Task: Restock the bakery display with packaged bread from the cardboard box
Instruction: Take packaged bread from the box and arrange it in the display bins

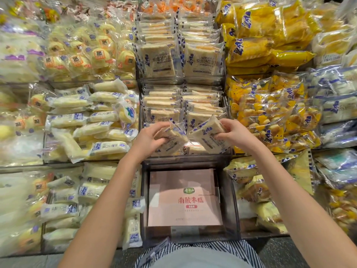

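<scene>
My left hand [149, 139] grips a clear-wrapped packet of sliced bread [174, 139] with blue print, tilted over the front of the middle clear bin [185, 156]. My right hand [234, 135] holds a second, similar bread packet [207, 135] just to its right, also tilted. Both packets hover at the front of two rows of the same upright packets [164, 115] in that bin. Below it, a lower bin holds a pinkish cardboard box [183, 198] with red characters, lying closed and flat.
A higher bin [181, 60] holds more of the same sliced bread. Pale roll packets [92, 128] fill the shelves at left, yellow and orange bun bags [270, 113] at right. My striped clothing [199, 254] shows at the bottom edge.
</scene>
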